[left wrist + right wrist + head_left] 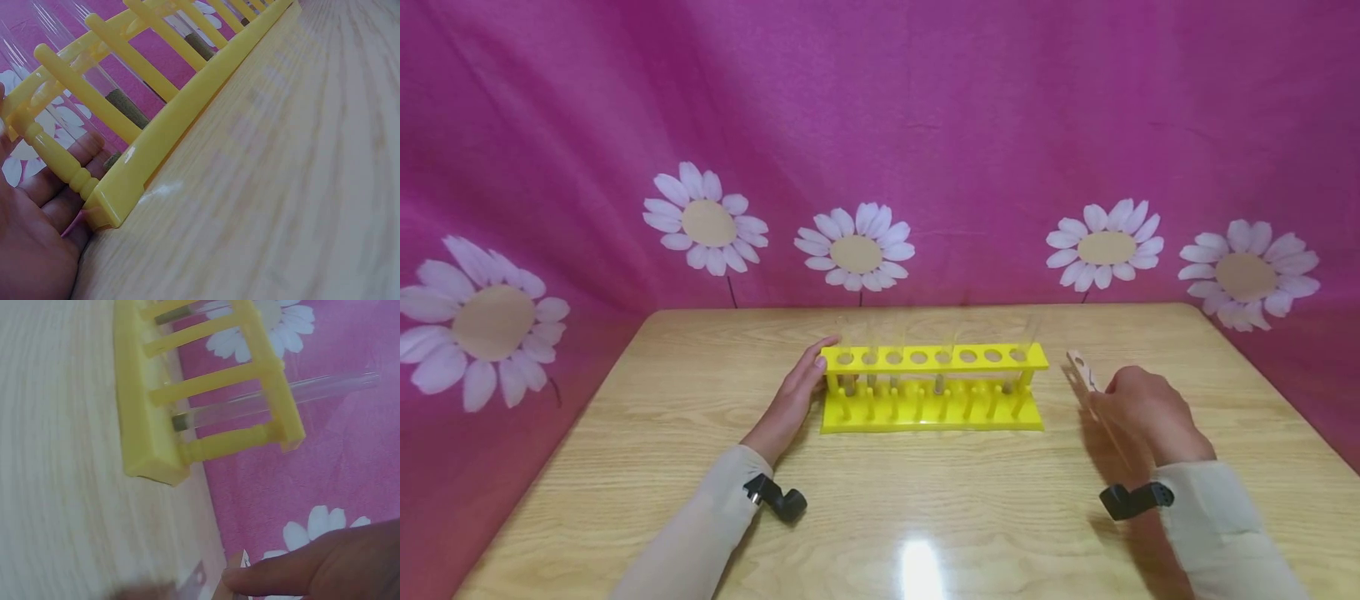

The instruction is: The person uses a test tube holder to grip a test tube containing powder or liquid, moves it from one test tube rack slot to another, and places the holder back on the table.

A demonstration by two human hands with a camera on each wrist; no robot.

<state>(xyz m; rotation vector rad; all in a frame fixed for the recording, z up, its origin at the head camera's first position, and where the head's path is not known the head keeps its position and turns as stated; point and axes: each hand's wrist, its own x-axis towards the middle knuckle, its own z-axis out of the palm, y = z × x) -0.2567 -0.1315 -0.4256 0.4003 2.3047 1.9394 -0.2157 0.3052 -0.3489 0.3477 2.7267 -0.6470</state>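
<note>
A yellow test tube rack (932,422) stands on the table, with several clear test tubes (228,410) upright in its holes. Dark material (127,109) fills the bottom of the tubes. At the rack's left end my left hand (788,404) holds the end post (59,156), its fingers passing behind it. To the right of the rack, my right hand (1150,412) pinches a wooden test tube holder (1081,369) between thumb and fingers. The holder's tip points away toward the back, and its shadow falls on the table beside it.
The wood-grain table (700,400) reaches back to a pink cloth (970,125) printed with large white daisies. Short yellow pegs (968,406) rise along the front of the rack's base. Black wrist cameras (778,500) sit on both sleeves.
</note>
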